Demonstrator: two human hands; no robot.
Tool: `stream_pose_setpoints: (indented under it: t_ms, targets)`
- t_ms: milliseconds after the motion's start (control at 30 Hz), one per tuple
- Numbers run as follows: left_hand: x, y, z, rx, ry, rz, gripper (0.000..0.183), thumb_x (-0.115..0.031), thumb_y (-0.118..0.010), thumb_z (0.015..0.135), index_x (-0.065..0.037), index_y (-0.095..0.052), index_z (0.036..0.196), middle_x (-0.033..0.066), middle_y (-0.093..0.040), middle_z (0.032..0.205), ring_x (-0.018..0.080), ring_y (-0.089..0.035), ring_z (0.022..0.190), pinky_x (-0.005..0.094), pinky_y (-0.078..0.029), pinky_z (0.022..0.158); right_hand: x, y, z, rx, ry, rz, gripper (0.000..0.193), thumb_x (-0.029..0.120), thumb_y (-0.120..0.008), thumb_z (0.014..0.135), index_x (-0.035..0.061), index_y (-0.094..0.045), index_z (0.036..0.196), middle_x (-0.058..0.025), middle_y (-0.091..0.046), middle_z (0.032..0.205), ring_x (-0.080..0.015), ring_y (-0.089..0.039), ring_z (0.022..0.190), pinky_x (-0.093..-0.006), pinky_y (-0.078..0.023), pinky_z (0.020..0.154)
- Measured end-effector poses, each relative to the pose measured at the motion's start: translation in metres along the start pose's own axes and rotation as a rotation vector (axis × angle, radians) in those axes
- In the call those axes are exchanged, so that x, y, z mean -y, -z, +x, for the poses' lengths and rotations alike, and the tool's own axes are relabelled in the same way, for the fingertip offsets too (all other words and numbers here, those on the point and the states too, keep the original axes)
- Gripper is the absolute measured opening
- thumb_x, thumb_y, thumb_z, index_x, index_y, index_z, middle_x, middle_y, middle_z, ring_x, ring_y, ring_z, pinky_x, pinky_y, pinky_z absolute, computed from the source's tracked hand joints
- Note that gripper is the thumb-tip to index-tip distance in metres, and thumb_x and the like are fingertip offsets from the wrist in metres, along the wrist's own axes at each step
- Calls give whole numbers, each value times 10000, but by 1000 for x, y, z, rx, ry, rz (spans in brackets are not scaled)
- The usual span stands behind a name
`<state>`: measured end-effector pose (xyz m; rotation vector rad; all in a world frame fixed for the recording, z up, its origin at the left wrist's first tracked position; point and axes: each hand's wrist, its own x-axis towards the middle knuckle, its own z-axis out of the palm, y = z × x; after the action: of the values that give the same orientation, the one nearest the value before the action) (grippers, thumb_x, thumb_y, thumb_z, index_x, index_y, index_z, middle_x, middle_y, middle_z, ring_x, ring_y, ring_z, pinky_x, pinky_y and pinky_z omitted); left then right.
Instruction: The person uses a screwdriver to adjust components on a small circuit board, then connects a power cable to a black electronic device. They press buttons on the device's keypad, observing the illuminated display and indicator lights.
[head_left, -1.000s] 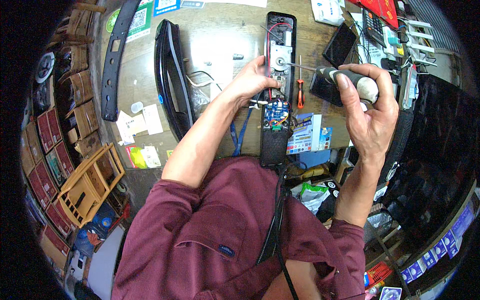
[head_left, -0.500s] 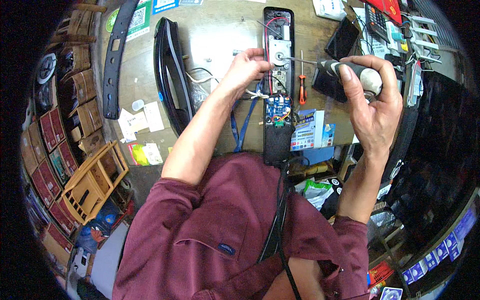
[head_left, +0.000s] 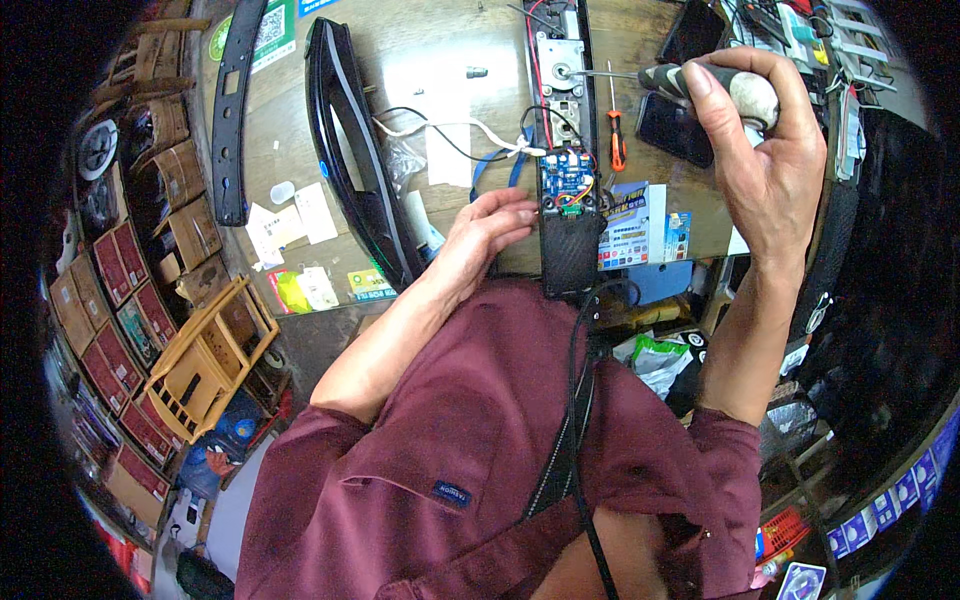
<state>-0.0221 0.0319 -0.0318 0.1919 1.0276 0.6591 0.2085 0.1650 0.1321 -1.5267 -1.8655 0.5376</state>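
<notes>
In my right hand (head_left: 765, 150) is a screwdriver (head_left: 700, 84) with a dark and whitish bulbous handle. My fingers wrap round the handle, and its thin shaft points left to the round hub of a silver metal plate (head_left: 560, 62). This plate sits inside a long black housing (head_left: 568, 262), which looks like part of a door lock. Lower in the housing is a blue circuit board (head_left: 568, 175) with coloured wires. My left hand (head_left: 480, 240) lies at the housing's lower left side, fingers stretched out and fingertips at its edge; whether they press on it I cannot tell.
Left of the housing stand a black curved handle panel (head_left: 335, 120) and a dark perforated strip (head_left: 235, 110). A white cable (head_left: 450, 122) runs to the housing. An orange-handled screwdriver (head_left: 616, 140), a phone (head_left: 672, 130) and a printed card (head_left: 628, 225) lie to its right.
My left hand has come down from beside the metal plate to the housing's lower left edge. The right hand still holds the screwdriver at the plate. The whole view has shifted slightly.
</notes>
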Motion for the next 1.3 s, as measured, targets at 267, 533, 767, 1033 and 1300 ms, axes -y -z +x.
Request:
stream_pose_setpoints:
  t_ms: [267, 533, 767, 1033, 1300]
  targets:
    - [12, 0, 55, 384, 168, -313, 342, -260, -601, 1027, -45, -623, 1292, 72, -713, 1241, 183, -670, 1124, 395, -485, 1037, 2, 5, -3, 37, -54, -32, 239, 242, -778, 960, 38, -709, 1064, 2, -699, 863, -72, -635, 788, -225, -502, 698]
    - [19, -14, 59, 351, 174, -333, 318, -169, -626, 1004, 18, -642, 1260, 103, -717, 1224, 210, -675, 1146, 400, -504, 1051, 22, 9, -1, 14, -131, 52, 189, 134, -759, 918, 14, -637, 998, -40, -651, 783, -90, -617, 698, -256, -488, 603]
    - [20, -13, 47, 326, 186, -326, 299, -77, -668, 958, 40, -646, 1232, 112, -738, 1164, 211, -718, 1034, 362, -555, 975, 22, 12, 2, 66, -160, 4, 226, 165, -753, 921, 18, -656, 1063, -84, -692, 881, -141, -656, 786, -298, -518, 696]
    - [30, -20, 38, 216, -3, -106, 393, 79, -743, 845, -3, -619, 1209, 80, -728, 1139, 163, -704, 1013, 332, -556, 951, 4, -3, 3, 14, 135, -135, 266, 219, -808, 924, 36, -682, 1070, -73, -746, 865, -113, -691, 765, -266, -547, 693]
    - [33, -16, 41, 214, -14, -75, 412, 67, -758, 836, -11, -603, 1210, 64, -725, 1114, 152, -697, 997, 324, -558, 935, 5, -9, 6, -36, 142, -110, 281, 231, -836, 875, 53, -670, 1015, -88, -712, 799, -196, -713, 670, -317, -542, 595]
